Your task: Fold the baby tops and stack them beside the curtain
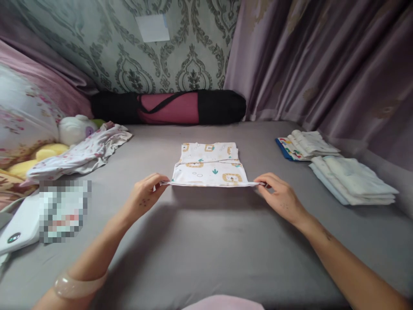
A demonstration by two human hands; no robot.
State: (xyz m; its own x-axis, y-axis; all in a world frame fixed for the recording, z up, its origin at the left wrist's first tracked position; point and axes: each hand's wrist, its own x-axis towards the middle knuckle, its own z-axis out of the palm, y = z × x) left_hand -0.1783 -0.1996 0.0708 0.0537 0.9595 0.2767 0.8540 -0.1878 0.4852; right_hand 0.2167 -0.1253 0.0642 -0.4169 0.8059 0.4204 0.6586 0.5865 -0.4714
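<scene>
A white cloth (206, 173) printed with lion faces and green leaves lies partly folded on the grey sheet (206, 249). Its near edge is pulled straight and lifted a little off the sheet, casting a shadow below. My left hand (146, 191) pinches the left corner of that edge between thumb and fingers. The right corner is pinched in the same way by my right hand (279, 193). Farther back, the cloth's other part rests flat, with a crease across the middle. Whether it is a garment or a plain cloth I cannot tell.
Two stacks of folded cloths, a near one (355, 183) and a far one (309, 144), lie at right. At left are a crumpled printed cloth (84, 150), a white plush toy (75, 129) and a white device (24, 224). A black-and-maroon long bag (171, 107) lies along the wall.
</scene>
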